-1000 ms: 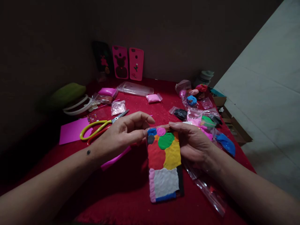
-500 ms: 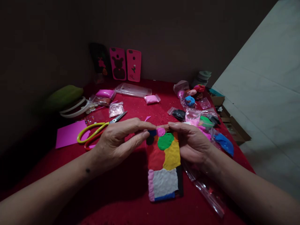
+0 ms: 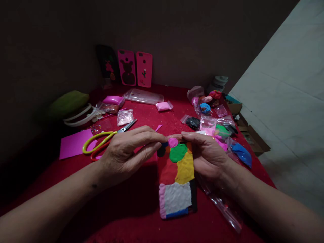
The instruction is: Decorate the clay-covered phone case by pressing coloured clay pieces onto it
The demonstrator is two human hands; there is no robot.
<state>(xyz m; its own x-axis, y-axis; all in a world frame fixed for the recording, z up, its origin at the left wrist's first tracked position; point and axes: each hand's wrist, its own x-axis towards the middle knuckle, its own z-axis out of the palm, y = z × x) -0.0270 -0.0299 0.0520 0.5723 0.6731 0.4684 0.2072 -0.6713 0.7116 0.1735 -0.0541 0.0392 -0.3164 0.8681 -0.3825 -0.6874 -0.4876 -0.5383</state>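
A phone case point(image 3: 177, 175) covered with patches of coloured clay is held over the red cloth. Its patches are red, yellow, green, white, pink, blue, orange and black. My right hand point(image 3: 209, 152) grips the case's upper right side, with the thumb at the top edge. My left hand point(image 3: 135, 148) is closed at the upper left corner, index finger and thumb on the case beside the small pink patch point(image 3: 173, 142). The fingers hide part of the dark blue and black clay there.
Scissors point(image 3: 101, 140) and a pink sheet point(image 3: 73, 144) lie left on the red cloth point(image 3: 113, 202). Three decorated cases point(image 3: 126, 67) stand behind. Bagged clay point(image 3: 241, 153) lies right; a clear case point(image 3: 144, 96) lies further back.
The case and both hands keep nearly the same pose. The case appears very slightly further left in the view.
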